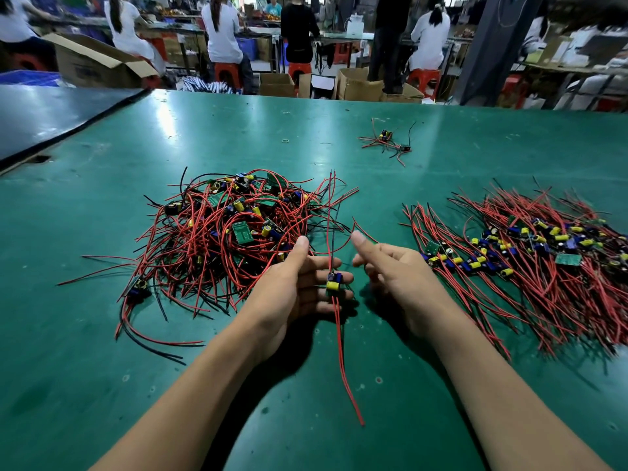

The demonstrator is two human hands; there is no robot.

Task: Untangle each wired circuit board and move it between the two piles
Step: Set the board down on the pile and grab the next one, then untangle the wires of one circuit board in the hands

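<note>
A tangled pile of wired circuit boards (pixel 224 229), red and black wires with yellow capacitors, lies left of centre on the green table (pixel 339 385). To the right lies a combed-out pile (pixel 530 263) with its wires roughly parallel. Between the piles, one wired circuit board (pixel 333 283) rests across the straight fingers of my left hand (pixel 292 290), whose thumb is raised off it. Its wires run up toward the tangled pile and trail down toward me. My right hand (pixel 397 273) hovers just right of the board, thumb up and fingers loosely curled, apparently holding nothing.
A small cluster of wired boards (pixel 385 141) lies apart at the far centre of the table, with a rubber band (pixel 285 141) to its left. A dark mat (pixel 51 117) covers the far left corner. Cardboard boxes and seated people are beyond the table's far edge.
</note>
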